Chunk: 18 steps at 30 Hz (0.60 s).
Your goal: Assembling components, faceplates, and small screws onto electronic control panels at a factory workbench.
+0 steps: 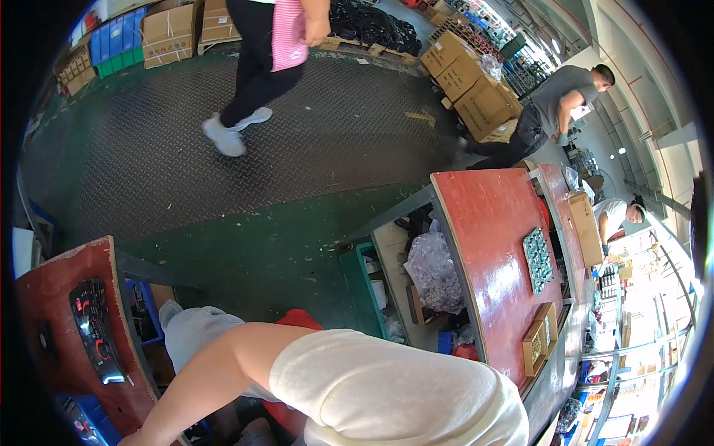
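My right arm (216, 372), in a cream sleeve (394, 394), reaches down to the lower left beside a red-topped table. Only the start of my right hand (137, 440) shows at the bottom edge; its fingers are cut off, so what it holds cannot be seen. It is nearest to a blue bin (93, 416) with dark glossy parts inside. A glossy black curved panel (98, 327) with red and white markings lies on the red tabletop (44, 279). Left of it is a small black part (46, 338). My left hand is out of view.
To the right stands a red workbench (491, 245) with a green circuit-board panel (537, 260), cardboard trays (539, 343) and bagged items (435, 275) on its shelf. One person (260, 67) walks across the metal plate floor (156, 134); another (550, 111) is by stacked cartons (476, 97).
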{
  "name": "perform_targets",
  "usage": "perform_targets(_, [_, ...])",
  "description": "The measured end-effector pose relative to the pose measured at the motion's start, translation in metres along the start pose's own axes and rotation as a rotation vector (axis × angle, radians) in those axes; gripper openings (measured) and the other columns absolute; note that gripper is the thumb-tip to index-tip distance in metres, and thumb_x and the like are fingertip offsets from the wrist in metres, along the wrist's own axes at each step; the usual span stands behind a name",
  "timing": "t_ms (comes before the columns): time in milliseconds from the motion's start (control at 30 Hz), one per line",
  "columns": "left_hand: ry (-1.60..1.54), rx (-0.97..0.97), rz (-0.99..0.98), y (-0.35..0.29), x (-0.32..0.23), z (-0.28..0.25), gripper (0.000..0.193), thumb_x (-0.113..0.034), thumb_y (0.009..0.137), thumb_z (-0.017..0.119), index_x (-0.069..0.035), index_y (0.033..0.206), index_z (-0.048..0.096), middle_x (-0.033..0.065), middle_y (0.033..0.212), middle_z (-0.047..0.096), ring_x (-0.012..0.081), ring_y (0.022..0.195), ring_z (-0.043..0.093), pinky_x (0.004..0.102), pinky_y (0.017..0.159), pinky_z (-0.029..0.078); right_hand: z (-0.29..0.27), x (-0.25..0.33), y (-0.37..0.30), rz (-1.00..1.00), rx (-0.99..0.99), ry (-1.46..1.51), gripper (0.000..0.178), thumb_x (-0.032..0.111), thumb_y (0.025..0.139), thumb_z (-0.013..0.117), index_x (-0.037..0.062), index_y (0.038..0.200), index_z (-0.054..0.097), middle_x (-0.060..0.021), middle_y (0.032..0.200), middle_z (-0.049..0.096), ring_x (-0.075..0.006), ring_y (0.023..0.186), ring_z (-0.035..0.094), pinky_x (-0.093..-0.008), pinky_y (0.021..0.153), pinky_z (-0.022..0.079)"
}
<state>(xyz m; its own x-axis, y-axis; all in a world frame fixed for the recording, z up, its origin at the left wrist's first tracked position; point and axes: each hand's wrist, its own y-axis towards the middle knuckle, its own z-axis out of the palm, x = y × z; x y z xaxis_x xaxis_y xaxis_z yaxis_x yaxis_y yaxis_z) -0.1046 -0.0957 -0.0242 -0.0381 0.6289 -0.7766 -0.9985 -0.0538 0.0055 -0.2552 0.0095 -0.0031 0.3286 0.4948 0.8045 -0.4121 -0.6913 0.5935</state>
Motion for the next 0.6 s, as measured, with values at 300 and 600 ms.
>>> perform_targets(300, [0.956,-0.423,0.519,0.022,0.014,0.136,0.035,-0.029,0.097,0.048,0.000,0.116,0.056,0.0134,0.118,0.058,0.0218,0.103,0.058,0.0338,0.087,0.047,-0.025,0.012,-0.015,0.035,-0.068,-0.166,0.018,0.021,0.076,0.064,0.0029,0.071,0.064,-0.0176,0.064,0.061,-0.0299,0.057,0.058,-0.0422,0.056,0.043])
perform_targets(600, [0.161,-0.416,0.171,-0.002,-0.015,0.086,0.039,-0.023,0.094,0.053,-0.001,0.125,0.054,0.0121,0.121,0.058,0.0209,0.110,0.056,0.0361,0.092,0.045,-0.066,0.097,-0.004,0.455,0.125,-0.724,0.014,0.014,0.060,0.063,0.0047,0.068,0.069,-0.0194,0.066,0.063,-0.0363,0.065,0.065,-0.0453,0.059,0.051])
